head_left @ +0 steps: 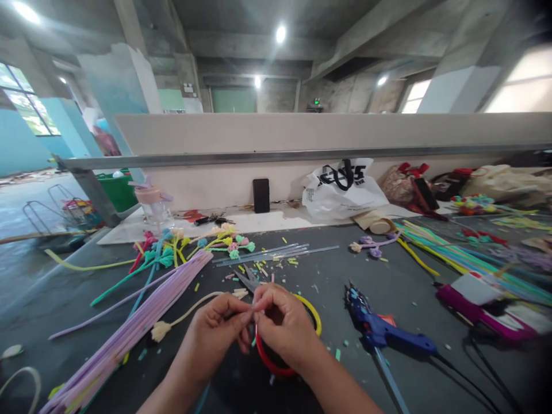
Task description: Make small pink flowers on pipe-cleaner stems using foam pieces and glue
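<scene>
My left hand [215, 329] and my right hand [284, 322] meet fingertip to fingertip above the dark table. Both are closed in a pinch; whatever lies between the fingers is too small or hidden to make out. Partly behind my right hand lie scissors with a red and yellow handle [317, 315], their grey blades [246, 278] pointing away. Beside my left hand, a cream pipe cleaner [190, 310] ends in a fluffy flower [161, 330]. Cut bits of pipe cleaner [259, 267] are scattered just beyond the hands.
A pipe-cleaner bundle [142, 328] lies left, near coloured flowers [166, 253]. Clear glue sticks [276, 253] lie ahead. Right are a blue glue gun [388, 333] with a cord and a magenta object [483, 313]. Behind stand a phone [261, 195], a white bag [345, 190] and a bottle [153, 204].
</scene>
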The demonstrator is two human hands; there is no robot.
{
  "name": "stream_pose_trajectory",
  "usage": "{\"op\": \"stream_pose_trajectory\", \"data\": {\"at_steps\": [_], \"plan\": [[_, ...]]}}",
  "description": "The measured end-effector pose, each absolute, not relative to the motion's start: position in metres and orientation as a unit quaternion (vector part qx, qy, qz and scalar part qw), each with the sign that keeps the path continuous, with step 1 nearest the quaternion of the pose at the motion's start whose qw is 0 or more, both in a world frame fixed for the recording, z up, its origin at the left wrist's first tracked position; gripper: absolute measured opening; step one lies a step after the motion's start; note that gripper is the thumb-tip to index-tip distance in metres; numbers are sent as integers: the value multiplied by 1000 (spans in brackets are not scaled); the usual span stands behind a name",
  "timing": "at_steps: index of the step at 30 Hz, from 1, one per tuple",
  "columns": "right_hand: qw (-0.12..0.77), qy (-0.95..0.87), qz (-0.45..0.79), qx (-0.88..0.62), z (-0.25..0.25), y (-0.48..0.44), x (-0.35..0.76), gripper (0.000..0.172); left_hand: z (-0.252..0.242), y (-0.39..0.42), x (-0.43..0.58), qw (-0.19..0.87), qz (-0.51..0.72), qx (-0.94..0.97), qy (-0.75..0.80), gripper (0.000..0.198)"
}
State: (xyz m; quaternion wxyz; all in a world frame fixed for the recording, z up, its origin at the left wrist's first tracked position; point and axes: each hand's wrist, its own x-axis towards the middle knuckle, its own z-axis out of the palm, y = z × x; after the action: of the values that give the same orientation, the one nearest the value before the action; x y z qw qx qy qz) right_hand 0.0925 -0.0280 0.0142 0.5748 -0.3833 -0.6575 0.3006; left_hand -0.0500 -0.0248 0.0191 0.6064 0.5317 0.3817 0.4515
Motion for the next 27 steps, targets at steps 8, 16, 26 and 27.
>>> {"op": "stream_pose_trajectory", "data": {"at_steps": [8, 16, 26, 27], "plan": [[596, -612, 377, -359, 14, -23, 97, 14, 16, -28, -54, 449, 455, 662, 392, 24], [589, -607, 381, -374, 8, -23, 94, 15, 22, -29, -47, 480, 468, 630, 392, 8], [555, -604, 467, -331, 15, -34, 97, 30, 7, -21, -44, 670, 496, 431, 345, 19], [553, -599, 481, -322, 16, -35, 97, 37, 8, -21, -44, 694, 492, 403, 337, 20]]}}
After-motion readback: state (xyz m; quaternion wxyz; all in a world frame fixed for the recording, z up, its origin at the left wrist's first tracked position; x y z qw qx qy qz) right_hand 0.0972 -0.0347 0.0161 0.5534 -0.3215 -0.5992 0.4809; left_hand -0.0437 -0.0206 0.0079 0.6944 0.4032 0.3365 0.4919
